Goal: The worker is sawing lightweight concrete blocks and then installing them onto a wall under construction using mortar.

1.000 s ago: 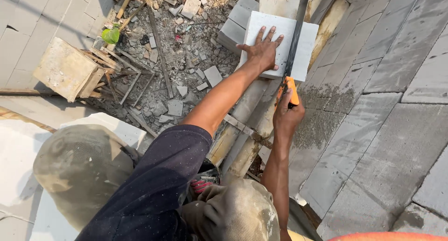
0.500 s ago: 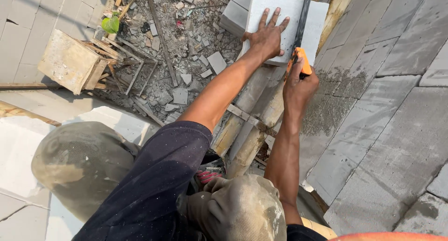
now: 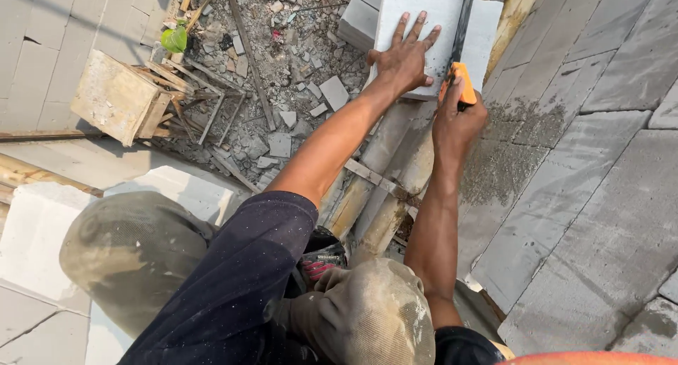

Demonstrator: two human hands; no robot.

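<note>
Below you, harsh sunlight falls on a wall of grey blocks (image 3: 593, 195) at right, a rubble-strewn ground (image 3: 282, 68) littered with broken block pieces and timber, a wooden crate (image 3: 116, 97) at left, and pale paving (image 3: 42, 47) beyond.

My right hand (image 3: 458, 118) wraps the saw's orange handle (image 3: 462, 82), hiding most of it. Saw blade (image 3: 462, 19) and white block (image 3: 438, 33) run off the top edge.
</note>
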